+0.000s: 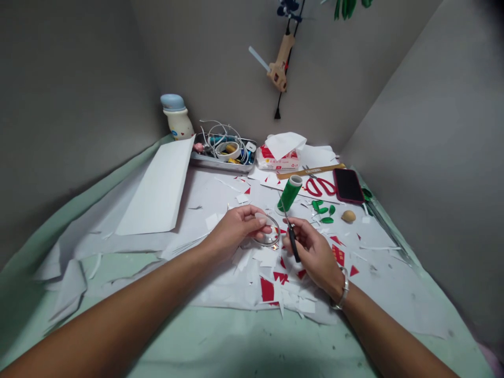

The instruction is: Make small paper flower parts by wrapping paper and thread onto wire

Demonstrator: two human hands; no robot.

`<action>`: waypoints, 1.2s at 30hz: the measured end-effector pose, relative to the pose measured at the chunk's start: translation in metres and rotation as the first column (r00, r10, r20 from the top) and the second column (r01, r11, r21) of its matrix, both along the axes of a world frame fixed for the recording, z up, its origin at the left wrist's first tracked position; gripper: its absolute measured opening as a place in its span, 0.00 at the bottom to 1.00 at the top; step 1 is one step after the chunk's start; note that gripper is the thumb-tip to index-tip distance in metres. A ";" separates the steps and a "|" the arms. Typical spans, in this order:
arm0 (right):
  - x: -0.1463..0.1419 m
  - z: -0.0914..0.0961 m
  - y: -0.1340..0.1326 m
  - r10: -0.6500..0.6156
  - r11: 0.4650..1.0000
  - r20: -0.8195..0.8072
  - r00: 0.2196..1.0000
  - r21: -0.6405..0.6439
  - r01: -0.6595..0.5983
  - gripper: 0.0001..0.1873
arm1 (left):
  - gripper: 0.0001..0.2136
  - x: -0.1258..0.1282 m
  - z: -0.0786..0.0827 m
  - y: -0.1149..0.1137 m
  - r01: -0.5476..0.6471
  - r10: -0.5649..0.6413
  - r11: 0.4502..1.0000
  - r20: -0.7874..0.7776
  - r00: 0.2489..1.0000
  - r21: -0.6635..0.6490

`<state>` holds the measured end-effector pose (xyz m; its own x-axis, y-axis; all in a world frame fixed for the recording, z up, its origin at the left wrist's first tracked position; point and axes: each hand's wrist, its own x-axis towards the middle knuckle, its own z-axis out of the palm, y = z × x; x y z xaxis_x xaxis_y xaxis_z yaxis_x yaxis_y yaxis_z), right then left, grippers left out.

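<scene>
glossy clear plastic ring, matt white paper

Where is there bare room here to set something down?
The green cloth along the near edge has bare room, as does the white paper right of the red scraps. Crowded: around the left hand and right hand, and at the back by the metal tray and phone.

Bare forearms enter from bottom corners, converging toward frame centre. Left forearm long, rising from lower left; left wrist nearly straight. Left hand just left of centre, back upward, fingers curled in closed hold. Right forearm rising from lower right; right wrist slightly bent. Right hand just right of centre, fingers curled in closed grip. Hands just apart.
</scene>
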<state>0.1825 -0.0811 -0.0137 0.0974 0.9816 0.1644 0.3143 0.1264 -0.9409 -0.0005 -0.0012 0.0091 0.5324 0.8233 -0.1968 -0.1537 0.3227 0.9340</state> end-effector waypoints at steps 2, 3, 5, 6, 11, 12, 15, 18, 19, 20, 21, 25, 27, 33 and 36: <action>0.002 0.002 0.001 0.003 1.000 0.035 0.999 -0.026 -0.002 0.20 | 0.08 -0.001 -0.001 0.001 0.002 -0.002 1.000 0.001 1.000 0.005; 0.002 0.003 0.001 0.010 0.999 0.053 0.999 -0.041 -0.008 0.20 | 0.08 -0.001 -0.001 0.001 -0.004 0.004 1.000 0.000 1.000 0.009; 0.004 0.006 0.001 0.037 0.997 0.105 0.994 -0.064 -0.030 0.19 | 0.08 -0.002 0.000 0.001 -0.017 0.017 1.000 -0.002 1.000 0.020; 0.004 0.007 0.001 0.049 0.997 0.135 0.990 -0.067 -0.040 0.19 | 0.08 -0.002 0.000 0.001 -0.022 0.022 0.999 0.000 1.000 0.025; 0.006 0.010 0.000 0.068 0.998 0.233 0.970 -0.031 -0.062 0.19 | 0.07 -0.002 0.001 0.002 -0.043 0.042 0.999 0.023 0.999 0.023; 0.006 0.009 0.000 0.070 0.998 0.247 0.966 -0.024 -0.066 0.19 | 0.07 -0.002 0.001 0.002 -0.048 0.047 0.999 0.026 0.999 0.025; 0.007 0.007 0.002 0.095 0.995 0.276 0.956 -0.009 -0.097 0.20 | 0.08 -0.002 -0.001 0.004 -0.060 0.059 0.998 0.026 0.998 0.036; 0.007 0.005 0.003 0.128 0.991 0.281 0.951 -0.009 -0.131 0.20 | 0.10 -0.002 0.000 0.004 -0.075 0.075 0.997 0.012 0.997 0.029; 0.007 0.005 0.003 0.136 0.990 0.284 0.949 -0.015 -0.138 0.20 | 0.11 -0.002 0.000 0.004 -0.082 0.082 0.996 0.004 0.997 0.027; 0.006 0.004 0.002 0.141 0.990 0.288 0.947 -0.020 -0.142 0.20 | 0.11 -0.002 0.000 0.004 -0.088 0.088 0.996 -0.005 0.996 0.028; 0.006 0.005 0.002 0.144 0.989 0.295 0.944 -0.023 -0.144 0.20 | 0.11 -0.002 0.000 0.004 -0.091 0.092 0.995 -0.014 0.996 0.031; 0.003 0.005 0.000 0.120 0.992 0.358 0.926 0.004 -0.130 0.20 | 0.12 -0.001 -0.001 0.005 -0.111 0.112 0.993 -0.017 0.994 0.045; 0.003 0.005 0.000 0.105 0.992 0.394 0.913 0.026 -0.125 0.21 | 0.13 -0.001 -0.002 0.005 -0.113 0.113 0.993 -0.008 0.994 0.043; 0.003 0.002 0.001 0.081 0.986 0.466 0.881 0.089 -0.138 0.22 | 0.16 0.000 -0.004 0.006 -0.098 0.099 0.994 -0.007 0.995 0.055; 0.004 0.001 0.001 0.069 0.987 0.475 0.877 0.095 -0.129 0.22 | 0.16 0.000 -0.006 0.007 -0.104 0.105 0.993 -0.009 0.994 0.054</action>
